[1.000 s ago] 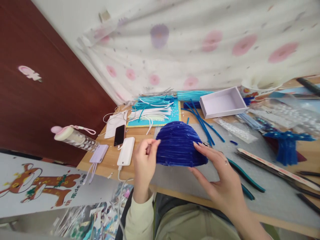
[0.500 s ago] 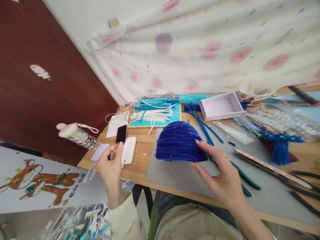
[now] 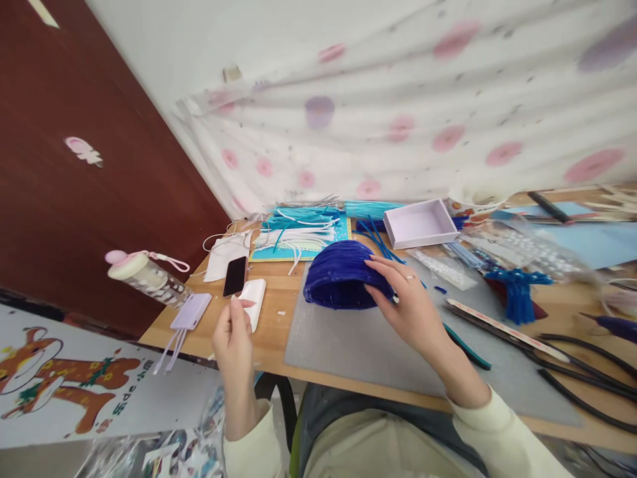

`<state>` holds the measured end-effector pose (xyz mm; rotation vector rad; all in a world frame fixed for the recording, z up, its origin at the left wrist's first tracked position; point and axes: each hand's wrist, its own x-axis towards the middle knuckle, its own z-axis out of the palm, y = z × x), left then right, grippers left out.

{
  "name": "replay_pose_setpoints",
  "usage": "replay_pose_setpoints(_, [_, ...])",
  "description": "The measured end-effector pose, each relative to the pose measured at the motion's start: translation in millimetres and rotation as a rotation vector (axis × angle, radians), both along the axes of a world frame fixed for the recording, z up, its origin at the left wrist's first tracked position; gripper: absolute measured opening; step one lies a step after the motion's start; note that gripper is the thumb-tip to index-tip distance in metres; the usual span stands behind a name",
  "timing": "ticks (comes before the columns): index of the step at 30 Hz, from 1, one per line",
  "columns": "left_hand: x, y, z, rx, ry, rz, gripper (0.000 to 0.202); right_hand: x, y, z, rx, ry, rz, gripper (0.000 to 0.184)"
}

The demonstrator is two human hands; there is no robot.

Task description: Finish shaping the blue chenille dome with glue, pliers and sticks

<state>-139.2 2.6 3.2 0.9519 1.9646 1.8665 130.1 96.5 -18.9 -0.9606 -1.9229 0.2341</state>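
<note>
A hollow, dark blue dome (image 3: 341, 262), its outside ridged like rows of pipe cleaners, is gripped at its right edge between the thumb and fingers of my right hand (image 3: 411, 302). The dome is tilted so its dark opening faces me, above the grey mat (image 3: 338, 342). My left hand (image 3: 233, 338) is raised over the table's left front edge with thumb and fingertips pinched together; what lies between them, if anything, is too small to make out. Just behind those fingertips are a white case-like block (image 3: 255, 299) and a dark-screened phone (image 3: 235, 275).
Turquoise and white pipe cleaners (image 3: 298, 232) lie at the back beside a lilac box (image 3: 421, 226). A bottle (image 3: 149, 279) and a lilac power bank (image 3: 192, 311) stand left. Right are scissors-like green handles (image 3: 468, 348), a blue pipe-cleaner piece (image 3: 520, 292) and black cables (image 3: 577, 398).
My right hand has tipped the blue dome, so its hollow underside now shows. My left hand has moved slightly right and down. The view has shifted a little to the right.
</note>
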Motion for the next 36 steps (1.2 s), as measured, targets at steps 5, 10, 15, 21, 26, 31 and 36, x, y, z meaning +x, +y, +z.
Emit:
replay_pose_setpoints(5, [17,3,-15.8,-0.003,-0.175,-0.203,0.043,-7,44,-0.4,-0.031,0.048,-0.015,0.037])
replay_pose_setpoints(10, [38,1,-26.1,-0.064,-0.129,-0.349,0.037,14,40,6.3,-0.024,0.179,-0.133,0.04])
replay_pose_setpoints(15, [53,6,-37.0,0.019,-0.449,-0.461,0.033,70,-15,11.1,-0.169,0.574,-0.483,0.042])
replay_pose_setpoints(21, [62,7,-51.3,-0.051,-0.792,-0.652,0.046,98,-56,-27.7,-0.358,0.215,-0.493,0.048])
replay_pose_setpoints(26, [70,-5,-49.8,-0.051,-0.786,-0.713,0.049,80,-50,-67.6,-0.191,-0.38,-0.38,0.047])
replay_pose_setpoints(31, [77,-13,-43.8,-0.138,-0.782,-0.673,0.045,71,-43,-82.5,-0.164,-0.429,-0.421,0.031])
replay_pose_setpoints(36, [81,-12,-40.2,-0.21,-0.694,-0.641,0.044,85,-44,-74.1,-0.175,-0.254,-0.397,0.037])
